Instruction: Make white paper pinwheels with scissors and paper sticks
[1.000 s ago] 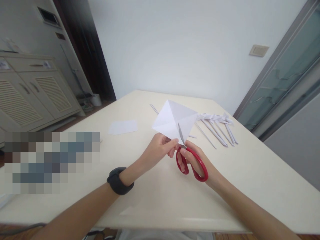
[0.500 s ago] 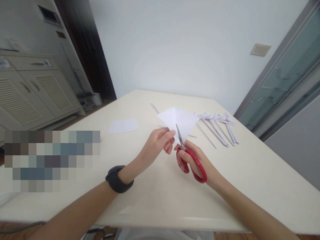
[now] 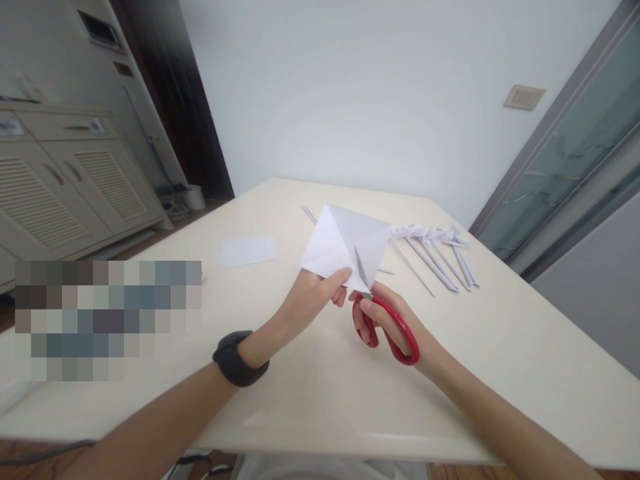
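Left hand (image 3: 313,297) pinches the near edge of the folded paper (image 3: 345,243), light and floppy, best gripped close to the cut, while right hand (image 3: 395,320) grasps red scissors (image 3: 383,323)

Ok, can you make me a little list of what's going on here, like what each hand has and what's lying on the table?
left hand: pinches the lower edge of the folded white paper, held up off the table
right hand: holds the red-handled scissors, blades in the paper
table: cream, smooth top
behind the paper: bundle of rolled paper sticks
further left on the table: flat paper slip
left wrist: black wristband
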Demonstrator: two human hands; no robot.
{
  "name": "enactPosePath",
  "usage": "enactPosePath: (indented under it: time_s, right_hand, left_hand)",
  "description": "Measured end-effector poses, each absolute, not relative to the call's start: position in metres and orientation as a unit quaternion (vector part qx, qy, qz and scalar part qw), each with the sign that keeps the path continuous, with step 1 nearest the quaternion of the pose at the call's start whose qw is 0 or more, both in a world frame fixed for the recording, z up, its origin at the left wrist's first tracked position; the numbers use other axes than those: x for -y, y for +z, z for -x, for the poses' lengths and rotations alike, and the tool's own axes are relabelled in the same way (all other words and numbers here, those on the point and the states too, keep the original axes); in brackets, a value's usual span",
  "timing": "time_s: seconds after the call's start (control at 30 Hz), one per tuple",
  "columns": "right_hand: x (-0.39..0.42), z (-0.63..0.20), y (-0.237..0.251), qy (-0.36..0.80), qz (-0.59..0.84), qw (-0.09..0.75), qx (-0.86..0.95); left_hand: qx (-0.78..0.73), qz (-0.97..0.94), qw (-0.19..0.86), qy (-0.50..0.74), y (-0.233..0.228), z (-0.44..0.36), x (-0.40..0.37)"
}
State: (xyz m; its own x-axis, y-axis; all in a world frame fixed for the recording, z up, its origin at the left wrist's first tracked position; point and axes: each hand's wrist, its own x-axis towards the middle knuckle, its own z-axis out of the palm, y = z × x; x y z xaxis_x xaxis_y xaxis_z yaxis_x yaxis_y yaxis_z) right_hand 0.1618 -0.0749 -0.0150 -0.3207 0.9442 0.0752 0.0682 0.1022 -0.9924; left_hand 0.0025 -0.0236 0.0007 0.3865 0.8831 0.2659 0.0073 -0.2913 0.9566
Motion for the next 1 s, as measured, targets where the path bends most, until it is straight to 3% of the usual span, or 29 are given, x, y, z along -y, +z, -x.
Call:
enactPosePath:
  time_s: [1.0]
  right_hand:
    - [0.0777, -0.1602, -0.009, 0.557, 0.388, 0.42, 0.602]
  left_hand:
    - [-0.354, -0.697, 0.456, 0.425, -0.0004, -0.003, 0.0239]
